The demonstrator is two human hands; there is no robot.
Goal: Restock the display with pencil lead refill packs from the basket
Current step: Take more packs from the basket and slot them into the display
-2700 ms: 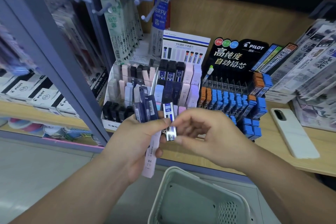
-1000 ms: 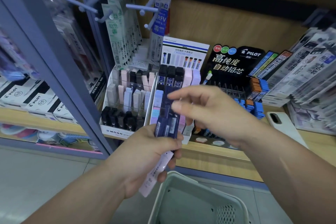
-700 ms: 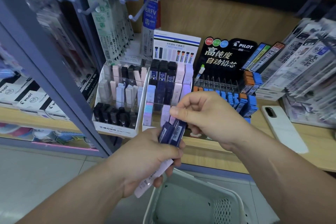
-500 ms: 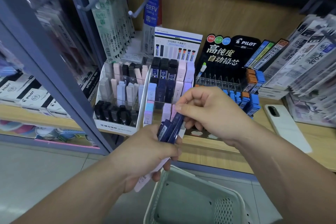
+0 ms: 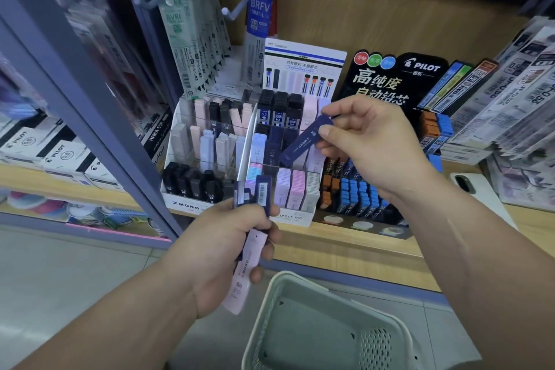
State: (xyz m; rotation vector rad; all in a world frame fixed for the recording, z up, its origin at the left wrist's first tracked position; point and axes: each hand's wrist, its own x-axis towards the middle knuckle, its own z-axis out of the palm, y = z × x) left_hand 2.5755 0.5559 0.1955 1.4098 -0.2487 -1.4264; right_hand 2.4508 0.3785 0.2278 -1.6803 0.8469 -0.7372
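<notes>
My right hand (image 5: 363, 144) pinches one navy lead refill pack (image 5: 304, 142), tilted, its lower end over the middle row of the white Tombow display (image 5: 295, 216). My left hand (image 5: 223, 252) grips a small stack of packs in front of the display: navy packs (image 5: 254, 192) on top and a pink pack (image 5: 244, 273) sticking out below. The pale green basket (image 5: 270, 309) hangs below my hands, its inside mostly out of view.
A second white Mono display (image 5: 186, 206) stands to the left. A black Pilot display (image 5: 390, 78) with blue and orange packs stands to the right. A white phone (image 5: 480, 198) lies on the wooden shelf. Hanging refills on pegs (image 5: 186, 36) are above.
My right hand has pulled one navy pack out of the stack in my left hand and lifted it up and right toward the Tombow display.
</notes>
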